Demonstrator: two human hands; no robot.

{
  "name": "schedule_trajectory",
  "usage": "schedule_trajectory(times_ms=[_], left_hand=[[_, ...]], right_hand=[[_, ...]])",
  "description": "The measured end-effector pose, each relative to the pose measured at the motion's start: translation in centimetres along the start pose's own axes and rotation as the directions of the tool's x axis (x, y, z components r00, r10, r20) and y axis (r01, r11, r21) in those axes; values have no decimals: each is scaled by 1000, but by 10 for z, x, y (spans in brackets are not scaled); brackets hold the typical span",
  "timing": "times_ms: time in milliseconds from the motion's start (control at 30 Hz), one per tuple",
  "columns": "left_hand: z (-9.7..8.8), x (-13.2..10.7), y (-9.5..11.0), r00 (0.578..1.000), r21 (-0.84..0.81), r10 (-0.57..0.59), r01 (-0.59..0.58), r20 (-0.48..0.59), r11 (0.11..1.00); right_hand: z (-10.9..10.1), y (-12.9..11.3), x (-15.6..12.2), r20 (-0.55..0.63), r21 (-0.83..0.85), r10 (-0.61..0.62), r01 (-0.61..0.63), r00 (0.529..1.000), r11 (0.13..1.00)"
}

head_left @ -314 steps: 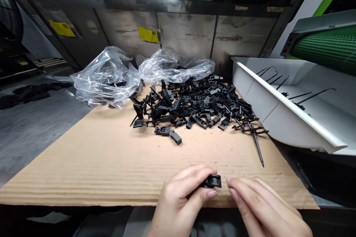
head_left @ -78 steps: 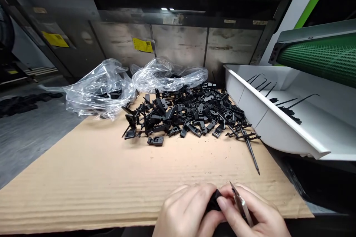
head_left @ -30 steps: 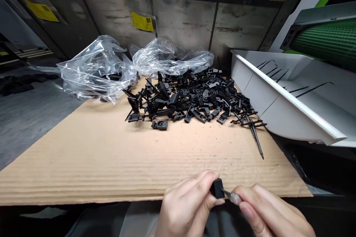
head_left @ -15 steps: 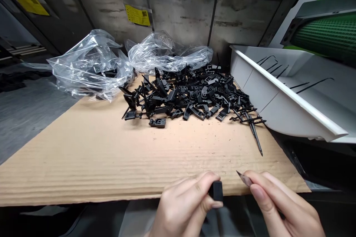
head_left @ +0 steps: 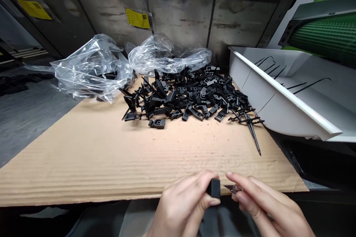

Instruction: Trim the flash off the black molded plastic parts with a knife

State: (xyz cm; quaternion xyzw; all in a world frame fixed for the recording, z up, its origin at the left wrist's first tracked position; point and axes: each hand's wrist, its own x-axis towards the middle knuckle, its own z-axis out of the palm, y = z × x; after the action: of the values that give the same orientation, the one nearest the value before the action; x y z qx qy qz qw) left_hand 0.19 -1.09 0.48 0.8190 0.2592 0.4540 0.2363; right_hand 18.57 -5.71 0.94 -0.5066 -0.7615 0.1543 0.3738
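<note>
Head view: stained metal panels across the back, two yellow labels stuck on. Green ribbed roller at upper right, above a white tray with thin black stems inside. Cardboard sheet as work surface, dark specks scattered toward its right half. On it, toward the back, a loose pile of black plastic parts; clear plastic bags behind and to the left. One single part lies just in front of the pile; a long spike points forward at its right end.

Left hand at the front edge of the cardboard, grip closed around a black block, end face showing. Right hand opposite, grip narrow, pinching a small blade; tip directed at the block, just beside it, a slight gap between.
</note>
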Motion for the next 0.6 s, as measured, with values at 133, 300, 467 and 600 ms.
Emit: schedule_trajectory(times_ms=[133,300,467,600], left_hand=[[0,1,0,1000,10,18,-19,18,1000],[0,0,0,1000,19,24,-24,16,1000],[1,1,-2,1000,9,13,-14,11,1000],[1,3,-1,1000,8,-2,2,-14,1000]], right_hand=[[3,-2,6,-18,1,31,-31,999,1000],[7,-8,11,-77,-25,48,-50,996,998],[5,-9,11,-106,8,29,-29,994,1000],[5,-8,11,-44,-45,-12,10,999,999]])
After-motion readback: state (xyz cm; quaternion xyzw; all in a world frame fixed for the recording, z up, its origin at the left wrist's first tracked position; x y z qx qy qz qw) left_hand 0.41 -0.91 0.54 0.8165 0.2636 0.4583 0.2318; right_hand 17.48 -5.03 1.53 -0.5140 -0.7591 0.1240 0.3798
